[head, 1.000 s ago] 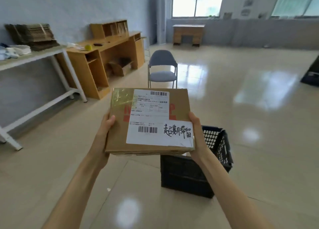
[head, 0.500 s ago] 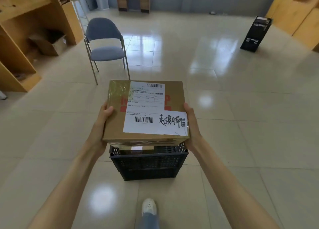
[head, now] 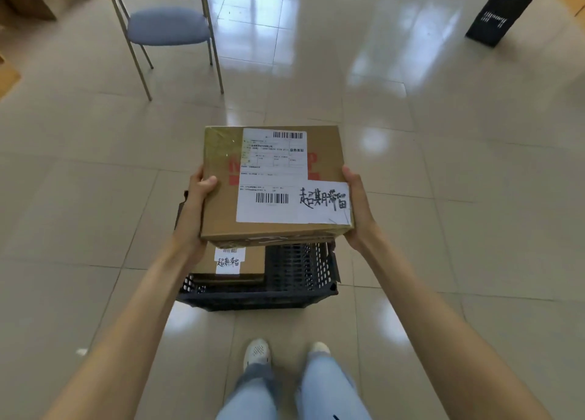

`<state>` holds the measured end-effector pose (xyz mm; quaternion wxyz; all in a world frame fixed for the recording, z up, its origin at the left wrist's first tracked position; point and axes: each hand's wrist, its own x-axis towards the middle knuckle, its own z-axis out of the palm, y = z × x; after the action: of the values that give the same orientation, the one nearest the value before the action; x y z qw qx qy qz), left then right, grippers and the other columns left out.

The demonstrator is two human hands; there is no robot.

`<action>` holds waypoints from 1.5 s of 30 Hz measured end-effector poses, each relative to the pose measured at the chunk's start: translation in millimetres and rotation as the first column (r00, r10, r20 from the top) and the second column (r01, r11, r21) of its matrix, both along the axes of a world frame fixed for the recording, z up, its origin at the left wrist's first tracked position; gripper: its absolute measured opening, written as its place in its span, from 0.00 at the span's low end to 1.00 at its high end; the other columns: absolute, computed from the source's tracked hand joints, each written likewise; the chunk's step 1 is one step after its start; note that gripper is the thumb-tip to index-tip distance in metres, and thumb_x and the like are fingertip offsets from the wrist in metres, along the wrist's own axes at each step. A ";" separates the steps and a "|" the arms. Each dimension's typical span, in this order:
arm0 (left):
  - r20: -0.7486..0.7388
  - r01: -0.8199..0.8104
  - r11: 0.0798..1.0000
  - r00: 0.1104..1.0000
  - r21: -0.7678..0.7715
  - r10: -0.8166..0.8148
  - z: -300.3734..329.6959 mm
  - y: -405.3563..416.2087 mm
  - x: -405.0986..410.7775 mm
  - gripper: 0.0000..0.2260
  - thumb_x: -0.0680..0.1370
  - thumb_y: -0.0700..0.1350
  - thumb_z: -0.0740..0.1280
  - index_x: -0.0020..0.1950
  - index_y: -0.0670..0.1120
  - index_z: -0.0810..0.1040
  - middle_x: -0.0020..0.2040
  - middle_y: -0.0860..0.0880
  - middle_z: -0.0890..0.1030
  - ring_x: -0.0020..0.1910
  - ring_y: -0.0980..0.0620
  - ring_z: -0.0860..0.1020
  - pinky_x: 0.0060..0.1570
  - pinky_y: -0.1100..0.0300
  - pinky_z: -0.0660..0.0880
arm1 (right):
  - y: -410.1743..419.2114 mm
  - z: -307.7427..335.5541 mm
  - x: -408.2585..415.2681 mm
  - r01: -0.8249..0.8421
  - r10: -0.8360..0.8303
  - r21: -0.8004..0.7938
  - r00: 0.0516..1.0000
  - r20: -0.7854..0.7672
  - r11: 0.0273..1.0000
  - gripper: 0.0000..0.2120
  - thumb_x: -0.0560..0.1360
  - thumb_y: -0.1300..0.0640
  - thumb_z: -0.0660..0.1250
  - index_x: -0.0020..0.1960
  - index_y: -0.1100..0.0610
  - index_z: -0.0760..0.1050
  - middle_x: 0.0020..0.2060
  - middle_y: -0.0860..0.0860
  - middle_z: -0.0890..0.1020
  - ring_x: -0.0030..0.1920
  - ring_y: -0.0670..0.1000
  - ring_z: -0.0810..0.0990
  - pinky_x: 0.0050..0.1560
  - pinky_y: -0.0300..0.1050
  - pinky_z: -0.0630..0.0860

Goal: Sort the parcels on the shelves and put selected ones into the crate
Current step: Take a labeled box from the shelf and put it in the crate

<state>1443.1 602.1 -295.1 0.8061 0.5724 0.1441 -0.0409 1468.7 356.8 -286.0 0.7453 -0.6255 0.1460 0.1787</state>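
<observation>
I hold a flat brown cardboard parcel (head: 221,210) with white shipping labels and a handwritten note, level, directly above the black plastic crate (head: 297,271) on the floor. My left hand (head: 198,198) grips its left edge, thumb on top. My right hand (head: 356,198) grips its right edge. Inside the crate lies another brown parcel (head: 250,261) with a small handwritten label, in the crate's left half. The held parcel hides the crate's far part.
A blue-seated metal chair (head: 167,27) stands on the tiled floor ahead to the left. A second black crate (head: 500,11) stands on end at the far right. Wooden furniture shows at the left edge. My shoes (head: 258,353) are just behind the crate.
My view has tilted down and I have stepped up to the crate. The parcel, held in both hands throughout, is now over the crate, and the parcel inside has come into view.
</observation>
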 end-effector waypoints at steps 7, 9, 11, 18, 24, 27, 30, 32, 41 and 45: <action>-0.155 -0.180 0.983 0.971 0.036 0.184 -41.9 -29.4 32.4 0.19 0.75 0.52 0.64 0.63 0.49 0.65 0.53 0.48 0.80 0.42 0.54 0.83 0.37 0.58 0.79 | -18.3 -43.9 76.7 -0.193 0.192 -0.009 0.979 -0.067 0.981 0.25 0.82 0.44 0.48 0.52 0.60 0.78 0.38 0.55 0.86 0.35 0.51 0.85 0.35 0.40 0.81; -0.218 -0.257 0.965 0.940 0.048 0.261 -59.5 -42.1 35.2 0.15 0.78 0.50 0.63 0.62 0.49 0.65 0.52 0.48 0.79 0.40 0.55 0.83 0.36 0.59 0.79 | -24.5 -60.9 98.5 -0.291 0.289 -0.002 0.952 -0.100 0.957 0.26 0.82 0.45 0.48 0.56 0.62 0.76 0.40 0.56 0.86 0.36 0.52 0.85 0.35 0.41 0.81; -0.283 -0.326 0.943 0.900 0.067 0.331 -76.2 -58.3 37.9 0.13 0.80 0.50 0.62 0.61 0.49 0.64 0.49 0.48 0.79 0.37 0.56 0.83 0.33 0.61 0.78 | -34.5 -77.0 120.3 -0.387 0.384 0.005 0.914 -0.130 0.922 0.25 0.82 0.46 0.47 0.59 0.63 0.73 0.39 0.55 0.86 0.34 0.52 0.85 0.32 0.40 0.79; -0.449 -0.493 0.864 0.753 0.101 0.482 -141.9 -112.3 34.1 0.22 0.70 0.56 0.69 0.57 0.54 0.63 0.49 0.47 0.80 0.41 0.49 0.83 0.41 0.52 0.80 | -57.0 -136.7 176.9 -0.657 0.643 0.000 0.738 -0.201 0.754 0.21 0.82 0.49 0.45 0.55 0.57 0.74 0.38 0.52 0.86 0.35 0.51 0.84 0.31 0.39 0.78; -0.614 -0.608 0.784 0.575 0.121 0.541 -204.5 -144.5 23.3 0.33 0.66 0.62 0.72 0.62 0.49 0.63 0.54 0.45 0.80 0.45 0.48 0.82 0.43 0.52 0.81 | -52.6 -196.6 202.0 -0.824 0.796 -0.027 0.555 -0.242 0.566 0.16 0.82 0.49 0.48 0.60 0.53 0.70 0.38 0.51 0.84 0.35 0.51 0.83 0.33 0.40 0.78; -0.645 -0.616 0.778 0.545 0.125 0.535 -236.3 -160.9 20.6 0.29 0.67 0.60 0.71 0.59 0.51 0.62 0.56 0.44 0.79 0.52 0.45 0.81 0.55 0.45 0.78 | -53.2 -223.1 214.0 -0.881 0.818 -0.035 0.452 -0.357 0.472 0.22 0.82 0.44 0.46 0.55 0.56 0.74 0.33 0.51 0.85 0.32 0.50 0.83 0.32 0.39 0.78; -0.671 -0.615 0.779 0.526 0.124 0.522 -259.0 -172.8 18.7 0.29 0.67 0.60 0.72 0.60 0.52 0.63 0.54 0.46 0.80 0.52 0.47 0.81 0.55 0.46 0.77 | -53.0 -250.6 223.6 -0.920 0.819 -0.042 0.367 -0.442 0.389 0.26 0.81 0.39 0.48 0.55 0.56 0.76 0.34 0.52 0.85 0.33 0.51 0.84 0.35 0.39 0.79; -0.719 -0.621 0.776 0.490 0.110 0.494 -274.0 -176.5 15.9 0.40 0.61 0.66 0.72 0.66 0.51 0.63 0.59 0.45 0.80 0.55 0.47 0.81 0.53 0.46 0.78 | -50.9 -267.5 227.5 -0.931 0.821 -0.043 0.340 -0.458 0.361 0.24 0.80 0.39 0.50 0.59 0.53 0.76 0.36 0.50 0.85 0.36 0.50 0.84 0.39 0.41 0.78; -0.734 -0.704 0.702 0.421 0.106 0.533 -306.9 -200.0 5.6 0.24 0.75 0.49 0.70 0.64 0.51 0.60 0.56 0.45 0.79 0.53 0.49 0.79 0.48 0.45 0.79 | -38.4 -297.1 234.2 -0.965 0.836 -0.082 0.255 -0.486 0.247 0.25 0.78 0.35 0.53 0.59 0.52 0.74 0.38 0.51 0.85 0.42 0.53 0.85 0.46 0.44 0.80; -0.747 -0.698 0.714 0.449 0.050 0.491 -321.0 -208.3 7.5 0.27 0.76 0.42 0.69 0.68 0.51 0.58 0.56 0.48 0.77 0.55 0.50 0.77 0.50 0.42 0.78 | -37.8 -301.1 233.5 -0.969 0.848 -0.140 0.244 -0.470 0.202 0.18 0.81 0.40 0.51 0.65 0.48 0.67 0.35 0.51 0.81 0.31 0.48 0.83 0.37 0.42 0.80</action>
<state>1450.6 393.7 -616.1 0.7125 0.3068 0.6310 0.0093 1702.2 318.9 -587.1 0.3098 -0.6913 -0.1160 0.6424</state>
